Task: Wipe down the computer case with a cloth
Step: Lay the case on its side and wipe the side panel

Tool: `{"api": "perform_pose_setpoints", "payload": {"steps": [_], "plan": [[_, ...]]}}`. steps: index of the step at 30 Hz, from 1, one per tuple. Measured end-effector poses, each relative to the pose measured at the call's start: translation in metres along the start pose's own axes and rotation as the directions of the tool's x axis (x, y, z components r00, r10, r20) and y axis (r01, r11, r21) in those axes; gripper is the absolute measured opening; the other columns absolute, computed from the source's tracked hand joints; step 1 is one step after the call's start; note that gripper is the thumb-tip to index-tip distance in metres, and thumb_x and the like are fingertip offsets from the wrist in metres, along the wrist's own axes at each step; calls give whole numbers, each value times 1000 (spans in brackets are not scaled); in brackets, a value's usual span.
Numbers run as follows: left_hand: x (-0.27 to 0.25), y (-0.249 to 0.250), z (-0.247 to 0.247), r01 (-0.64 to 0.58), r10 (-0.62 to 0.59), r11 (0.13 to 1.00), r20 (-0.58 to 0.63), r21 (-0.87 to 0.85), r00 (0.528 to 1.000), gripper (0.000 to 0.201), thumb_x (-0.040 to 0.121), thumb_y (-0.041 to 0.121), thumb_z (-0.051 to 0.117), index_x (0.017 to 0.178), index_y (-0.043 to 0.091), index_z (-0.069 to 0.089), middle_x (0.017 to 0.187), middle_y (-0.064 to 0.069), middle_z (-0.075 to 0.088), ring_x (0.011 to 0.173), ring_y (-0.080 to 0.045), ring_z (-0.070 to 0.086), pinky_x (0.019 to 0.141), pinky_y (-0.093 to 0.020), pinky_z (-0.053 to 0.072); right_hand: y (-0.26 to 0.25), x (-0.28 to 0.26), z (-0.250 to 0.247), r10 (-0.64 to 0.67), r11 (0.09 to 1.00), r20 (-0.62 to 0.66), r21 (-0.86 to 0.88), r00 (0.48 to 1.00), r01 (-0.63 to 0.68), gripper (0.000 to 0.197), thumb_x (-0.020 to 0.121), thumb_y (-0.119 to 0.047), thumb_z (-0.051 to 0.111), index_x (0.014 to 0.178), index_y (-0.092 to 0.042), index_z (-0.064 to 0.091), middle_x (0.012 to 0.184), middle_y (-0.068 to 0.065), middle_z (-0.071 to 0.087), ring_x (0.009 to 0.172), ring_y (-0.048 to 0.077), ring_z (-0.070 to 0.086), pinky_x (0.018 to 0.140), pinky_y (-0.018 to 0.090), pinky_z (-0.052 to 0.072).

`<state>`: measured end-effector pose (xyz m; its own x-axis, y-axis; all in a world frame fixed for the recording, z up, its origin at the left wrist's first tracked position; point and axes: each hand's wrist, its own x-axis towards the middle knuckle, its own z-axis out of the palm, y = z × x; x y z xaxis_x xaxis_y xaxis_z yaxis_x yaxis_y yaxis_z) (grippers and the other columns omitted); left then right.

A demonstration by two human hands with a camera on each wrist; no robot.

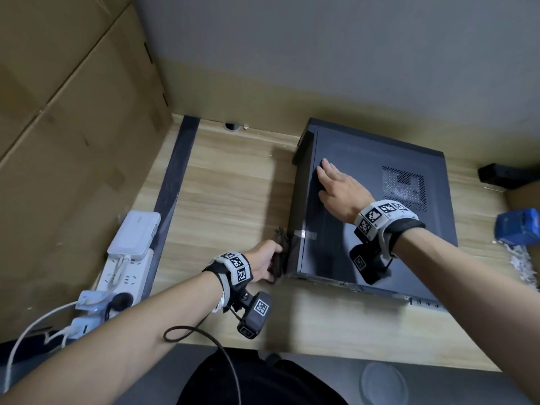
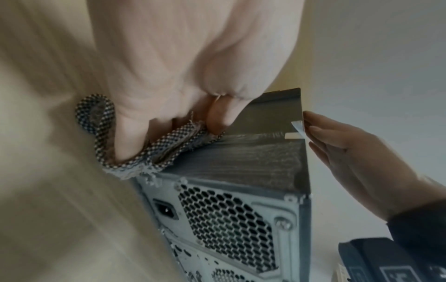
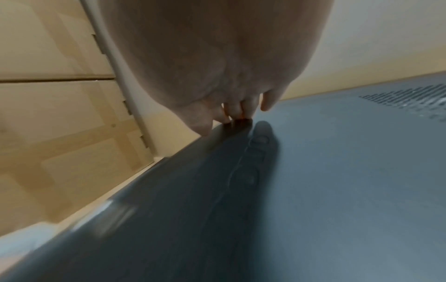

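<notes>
1. Fingers (image 2: 135, 141) of the left hand (image 1: 263, 263) curl round one checked cloth (image 2: 166, 145), pressed on the narrow left side of the computer case (image 1: 377, 206)
2. Right hand (image 1: 340, 190) lies flat, fingers straight, on top
3. One case lies on the worktop (image 1: 228, 182), long axis running away from the person, left hand nearer that side

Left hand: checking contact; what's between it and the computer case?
The cloth, gripped by the left hand, presses against the computer case side; left wrist view.

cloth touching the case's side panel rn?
Touching. The left wrist view shows the cloth, gripped by the left hand, pressed on the computer case.
</notes>
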<state>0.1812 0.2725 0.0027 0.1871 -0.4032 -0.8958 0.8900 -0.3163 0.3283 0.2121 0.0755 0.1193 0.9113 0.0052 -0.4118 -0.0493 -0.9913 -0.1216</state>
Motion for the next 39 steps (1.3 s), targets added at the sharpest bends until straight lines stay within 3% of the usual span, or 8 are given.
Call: {"api": "perform_pose_setpoints", "payload": {"steps": [4, 7, 12, 17, 24, 31, 34, 39], "plan": [[-2, -14, 2, -39, 39, 999, -7, -24, 999, 42, 100, 18, 30, 139, 3, 40, 139, -23, 49, 127, -38, 48, 102, -55, 38, -13, -35, 24, -78, 996, -60, -51, 995, 75, 65, 96, -11, 38, 155, -2, 13, 164, 18, 3, 152, 29, 7, 123, 38, 15], [-8, -20, 7, -76, 74, 995, -34, -60, 997, 31, 100, 15, 30, 125, 7, 47, 110, -18, 61, 93, -30, 58, 92, -47, 41, -21, -57, 41, -122, 991, -87, -65, 989, 116, 68, 92, -8, 40, 155, -1, 14, 164, 19, 4, 152, 30, 8, 123, 41, 18], [-20, -23, 11, -110, 113, 982, 16, -152, 993, 29, 101, 11, 28, 116, 9, 52, 131, -18, 55, 99, -28, 55, 100, -48, 40, -22, -59, 42, -149, 982, -37, -118, 988, 144, 68, 93, -9, 37, 155, 0, 11, 164, 19, 5, 152, 29, 9, 123, 37, 14], [-43, -9, 16, -164, 178, 975, 86, -151, 980, 42, 99, 11, 33, 138, 5, 47, 127, -15, 59, 108, -28, 57, 108, -48, 40, -18, -55, 30, -149, 981, 12, -122, 989, 150, 65, 95, -10, 35, 156, -2, 12, 165, 17, 4, 152, 27, 9, 122, 36, 13], [-85, 20, 28, -259, 266, 964, 161, -62, 951, 41, 97, 8, 34, 134, 4, 52, 129, -17, 62, 117, -31, 60, 96, -48, 50, -15, -55, 28, -168, 983, 21, -77, 986, 169, 67, 93, -8, 37, 156, -2, 14, 164, 17, 5, 153, 26, 9, 123, 35, 13], [-84, 42, 35, -256, 254, 967, 121, 0, 960, 26, 99, 11, 32, 110, 13, 55, 97, -7, 62, 81, -20, 58, 90, -40, 46, -12, -55, 29, -167, 984, 25, -63, 986, 168, 68, 93, -8, 37, 156, -5, 12, 165, 14, 3, 153, 24, 6, 121, 36, 11], [-74, 54, 35, -259, 257, 966, 99, 9, 961, 32, 99, 15, 33, 125, 12, 52, 118, -11, 62, 91, -22, 57, 103, -41, 39, -10, -53, 30, -172, 983, 27, -59, 985, 173, 68, 94, -8, 37, 157, -6, 10, 165, 13, 1, 153, 23, 4, 122, 36, 9], [-53, 70, 34, -243, 250, 968, 120, -66, 961, 38, 100, 17, 32, 133, 10, 50, 132, -12, 57, 104, -26, 57, 103, -41, 40, -5, -51, 34, -186, 979, 29, -73, 982, 188, 67, 96, -12, 35, 157, -7, 8, 165, 12, -2, 153, 21, 1, 124, 36, 9]]}}
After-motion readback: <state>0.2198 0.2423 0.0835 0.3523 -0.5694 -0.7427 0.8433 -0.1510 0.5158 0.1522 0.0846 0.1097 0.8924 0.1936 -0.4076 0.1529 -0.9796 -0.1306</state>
